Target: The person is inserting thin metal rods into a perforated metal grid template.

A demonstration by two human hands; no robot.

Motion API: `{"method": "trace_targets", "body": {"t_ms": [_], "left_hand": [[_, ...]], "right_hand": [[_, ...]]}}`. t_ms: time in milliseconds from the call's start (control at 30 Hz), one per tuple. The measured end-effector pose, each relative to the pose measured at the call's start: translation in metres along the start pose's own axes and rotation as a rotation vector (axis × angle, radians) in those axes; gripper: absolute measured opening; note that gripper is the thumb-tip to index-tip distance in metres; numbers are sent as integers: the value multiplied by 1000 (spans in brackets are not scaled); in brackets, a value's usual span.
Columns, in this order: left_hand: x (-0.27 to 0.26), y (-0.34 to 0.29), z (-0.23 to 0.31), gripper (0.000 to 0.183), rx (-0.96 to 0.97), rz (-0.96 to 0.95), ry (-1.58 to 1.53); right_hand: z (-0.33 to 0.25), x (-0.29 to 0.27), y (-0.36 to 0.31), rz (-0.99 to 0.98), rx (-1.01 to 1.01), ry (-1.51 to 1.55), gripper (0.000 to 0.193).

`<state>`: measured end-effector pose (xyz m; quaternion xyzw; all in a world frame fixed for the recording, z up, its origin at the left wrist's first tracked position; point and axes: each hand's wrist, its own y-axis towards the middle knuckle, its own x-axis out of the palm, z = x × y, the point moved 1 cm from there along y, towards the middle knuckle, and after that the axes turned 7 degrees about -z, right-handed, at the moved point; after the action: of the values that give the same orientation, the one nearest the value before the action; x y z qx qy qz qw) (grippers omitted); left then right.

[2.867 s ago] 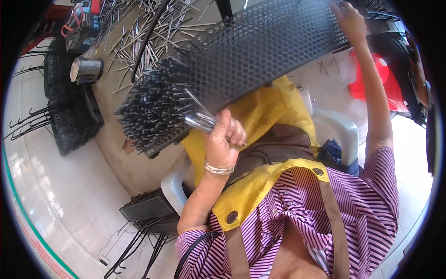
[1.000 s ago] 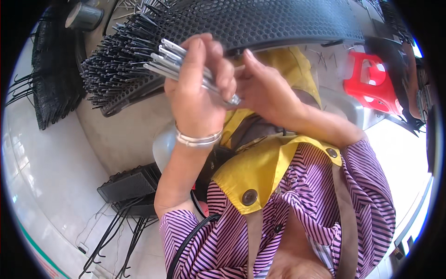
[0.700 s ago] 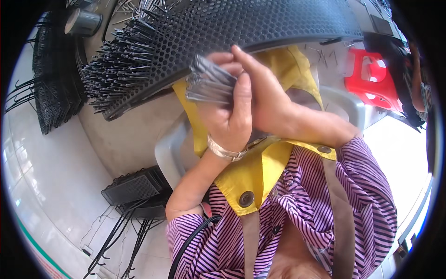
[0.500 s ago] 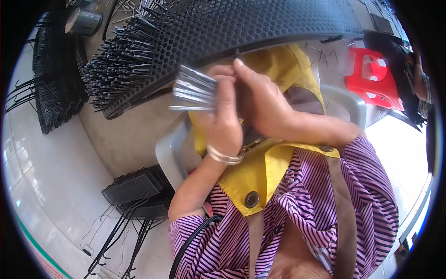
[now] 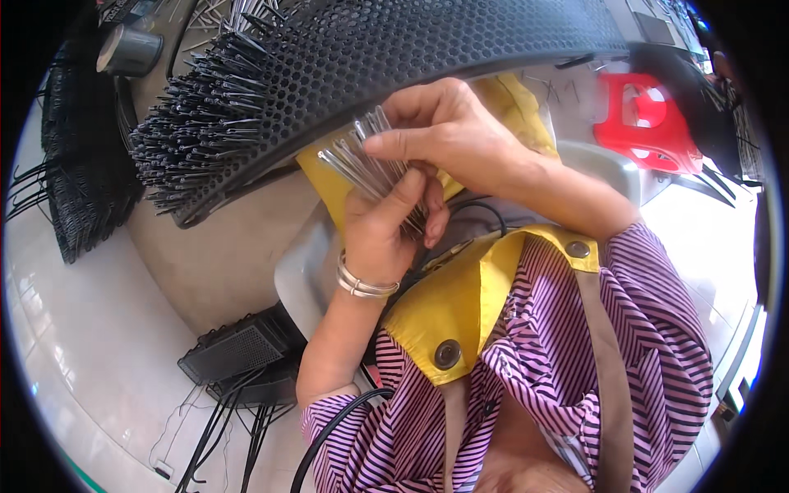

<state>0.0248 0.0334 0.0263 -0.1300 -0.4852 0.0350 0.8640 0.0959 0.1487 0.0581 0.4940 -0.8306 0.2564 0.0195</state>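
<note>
My left hand (image 5: 382,222) is closed around a bundle of thin, silvery metal rods (image 5: 352,168), their ends fanning up past my thumb. My right hand (image 5: 460,135) reaches over from the right, its thumb and fingers pinching the upper part of some of these rods. Both hands are just in front of the near edge of a black perforated tabletop (image 5: 460,45), above a yellow apron (image 5: 440,324). On the tabletop's left end lies a dense heap of dark, thin metal rods (image 5: 201,123).
A grey metal can (image 5: 129,51) lies at the upper left, above a stack of black wire racks (image 5: 86,177). Black mesh panels with long hooked rods (image 5: 238,349) are on the floor at lower left. A red plastic stool (image 5: 649,127) stands at right.
The bundle has turned, so its ends now point more upward. My right hand has moved up from beside the left hand and now grips the rods' upper part.
</note>
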Motion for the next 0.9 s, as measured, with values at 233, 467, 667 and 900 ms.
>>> {"method": "trace_targets", "body": {"t_ms": [233, 467, 667, 900], "left_hand": [[3, 0, 1, 23, 104, 199, 4], [7, -7, 7, 22, 173, 228, 280], [7, -6, 5, 22, 171, 229, 323], [14, -3, 6, 26, 124, 238, 427]], "right_hand": [[-6, -11, -3, 147, -79, -179, 11], [-9, -19, -6, 98, -33, -125, 11], [-13, -22, -7, 104, 4, -100, 11], [-8, -24, -8, 144, -45, -119, 10]]}}
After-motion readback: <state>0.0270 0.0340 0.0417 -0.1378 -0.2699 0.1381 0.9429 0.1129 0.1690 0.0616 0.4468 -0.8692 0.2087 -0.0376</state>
